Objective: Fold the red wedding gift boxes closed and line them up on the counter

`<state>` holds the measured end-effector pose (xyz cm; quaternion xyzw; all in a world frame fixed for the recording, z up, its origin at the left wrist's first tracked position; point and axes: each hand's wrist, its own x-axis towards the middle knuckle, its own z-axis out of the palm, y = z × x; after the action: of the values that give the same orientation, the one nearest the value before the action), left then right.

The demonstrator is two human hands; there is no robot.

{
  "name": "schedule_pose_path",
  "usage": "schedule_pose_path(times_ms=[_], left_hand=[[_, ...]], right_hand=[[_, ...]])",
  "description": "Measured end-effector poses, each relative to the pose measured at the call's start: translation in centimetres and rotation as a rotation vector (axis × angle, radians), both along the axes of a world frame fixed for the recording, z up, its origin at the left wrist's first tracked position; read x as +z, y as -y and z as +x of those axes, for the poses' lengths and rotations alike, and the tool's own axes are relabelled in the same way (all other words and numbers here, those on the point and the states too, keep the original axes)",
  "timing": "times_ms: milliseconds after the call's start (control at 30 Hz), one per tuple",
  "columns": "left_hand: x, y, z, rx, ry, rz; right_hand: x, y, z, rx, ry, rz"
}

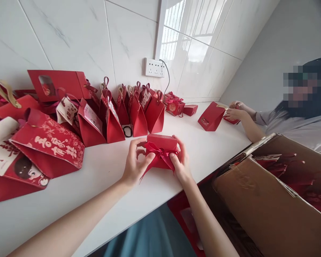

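Between my two hands a small red gift box [164, 142] rests on the white table, a dark red ribbon bow [162, 154] tied across its front. My left hand [137, 160] grips the box's left side, with the thumb on the bow's left loop and the fingers curled behind. On the other side my right hand [181, 160] holds the box, its thumb pressing by the bow's right loop. Two ribbon tails hang down at the front. The back of the box is hidden from me.
Several red gift bags [139, 114] with loop handles stand along the tiled wall, beside a power strip [154, 67]. More bags [50, 142] crowd the left. A cardboard box [251, 192] holding red bags is at the right. Beyond it a co-worker's hands [237, 110] handle a red item.
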<state>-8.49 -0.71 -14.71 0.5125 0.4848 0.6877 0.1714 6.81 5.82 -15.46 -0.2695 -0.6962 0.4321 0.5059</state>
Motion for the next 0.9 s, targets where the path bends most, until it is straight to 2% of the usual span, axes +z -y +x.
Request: schedule_pose_path(times_ms=[133, 200, 300, 533, 633, 767, 900], left_hand=[[-0.09, -0.03, 0.18, 0.132, -0.094, 0.085], [-0.04, -0.03, 0.2, 0.15, -0.157, 0.098], [0.04, 0.0, 0.3, 0.119, -0.169, 0.067], [-0.04, -0.13, 0.57, -0.012, 0.014, 0.037], [-0.02, -0.17, 0.54, -0.034, 0.069, 0.017], [-0.13, -0.21, 0.48, -0.051, 0.088, 0.005], [-0.3, -0.3, 0.37, -0.069, 0.103, -0.003]], right_hand=[[-0.28, -0.24, -0.02, 0.053, 0.005, 0.044], [-0.36, -0.27, -0.04, 0.049, -0.004, 0.054], [-0.47, -0.29, -0.09, 0.024, -0.016, 0.059], [-0.42, 0.03, -0.33, -0.113, -0.09, 0.135], [-0.43, 0.05, -0.41, -0.147, -0.144, 0.161], [-0.26, -0.04, -0.35, -0.197, -0.114, 0.262], [0.05, 0.15, -0.2, -0.19, -0.109, 0.256]])
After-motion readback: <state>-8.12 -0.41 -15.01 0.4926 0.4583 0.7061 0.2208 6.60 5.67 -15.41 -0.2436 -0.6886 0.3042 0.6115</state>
